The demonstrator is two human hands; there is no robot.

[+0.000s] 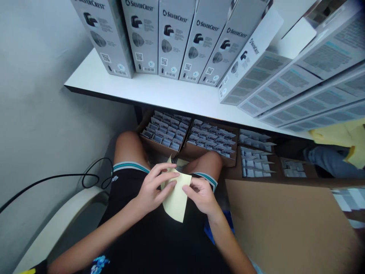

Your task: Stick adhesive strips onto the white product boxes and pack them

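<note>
Above my lap, both hands hold a pale yellow sheet of paper (pixel 177 203), which is bent or folded with a flap standing up at its far left. My left hand (pixel 155 186) has its thumb and fingers on the sheet's upper left part, gripping it. On the right, my right hand (pixel 201 194) pinches the edge between thumb and fingers, the thumb lying on top. The fingertips behind the paper are hidden.
Grey SilverCrest boxes (pixel 144 45) stand in a row on the white table (pixel 182 91). Beneath are cardboard boxes (pixel 159 144) with rows of small packs. A large cardboard surface (pixel 285 224) lies to the right, yellow paper (pixel 333 135) beyond it. A black cable (pixel 57 177) runs at left.
</note>
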